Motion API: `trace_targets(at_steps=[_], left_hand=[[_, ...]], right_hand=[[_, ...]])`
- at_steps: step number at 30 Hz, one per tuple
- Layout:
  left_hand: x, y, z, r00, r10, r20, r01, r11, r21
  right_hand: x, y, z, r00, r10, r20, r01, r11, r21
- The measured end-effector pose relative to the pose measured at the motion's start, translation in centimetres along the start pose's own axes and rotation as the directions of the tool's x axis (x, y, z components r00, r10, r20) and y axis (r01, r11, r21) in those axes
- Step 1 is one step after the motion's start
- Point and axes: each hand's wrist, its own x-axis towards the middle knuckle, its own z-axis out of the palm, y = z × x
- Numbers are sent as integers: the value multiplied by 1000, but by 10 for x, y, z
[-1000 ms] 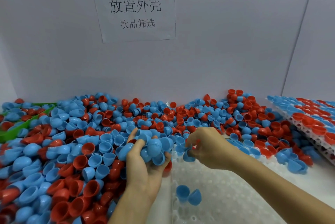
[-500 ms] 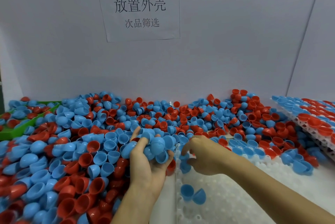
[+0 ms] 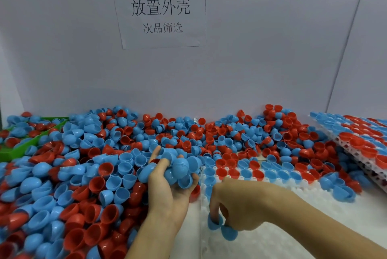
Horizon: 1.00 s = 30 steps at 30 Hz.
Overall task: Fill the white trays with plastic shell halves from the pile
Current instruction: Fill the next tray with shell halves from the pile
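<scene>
Cupping blue shell halves (image 3: pixel 178 169) in left hand (image 3: pixel 171 191); at four o'clock, right hand (image 3: pixel 236 204) pinching blue shell half (image 3: pixel 214 222) on white tray (image 3: pixel 272 237).

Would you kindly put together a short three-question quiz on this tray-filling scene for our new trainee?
1. True or false: the left hand holds only red shell halves.
2. The right hand is working over: A) the green bin, B) the white tray, C) the filled trays at right.
3. Fill in: the shell half at the right hand's fingertips is coloured ____.

Key: 1 false, its handful of blue shell halves shows no red; 2 B; 3 blue.
</scene>
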Motion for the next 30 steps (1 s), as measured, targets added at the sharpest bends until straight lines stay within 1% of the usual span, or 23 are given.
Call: trace_targets(at_steps=[4, 7, 10, 12, 18, 22, 26, 28, 30], left_hand=[[0, 0, -1, 1000, -6, 7, 6, 1000, 4], [1, 1, -1, 1000, -9, 12, 9, 1000, 3], [2, 2, -1, 1000, -9, 16, 9, 1000, 0], [1, 1, -1, 1000, -8, 16, 8, 1000, -1], [0, 0, -1, 1000, -7, 6, 7, 1000, -1], [-1, 0, -1, 1000, 3, 5, -3, 1000, 2], [-1, 0, -1, 1000, 3, 8, -3, 1000, 2], [-1, -1, 0, 1000, 2, 6, -2, 1000, 4], [-1, -1, -1, 1000, 2, 5, -2, 1000, 7]], right_hand=[[2, -2, 0, 999, -14, -30, 14, 1000, 1], [-8, -1, -6, 994, -7, -109, 14, 998, 67], [-19, 11, -14, 975, 63, -213, -33, 990, 140], [-24, 23, -17, 960, 125, -251, -77, 979, 190], [-33, 48, -11, 940, 232, -251, -155, 944, 292], [-32, 48, 3, 946, 225, -232, -152, 943, 296], [-34, 43, 13, 942, 218, -256, -141, 948, 287], [-35, 40, 17, 937, 215, -274, -146, 957, 251], [-35, 37, 20, 927, 234, -294, -184, 965, 186]])
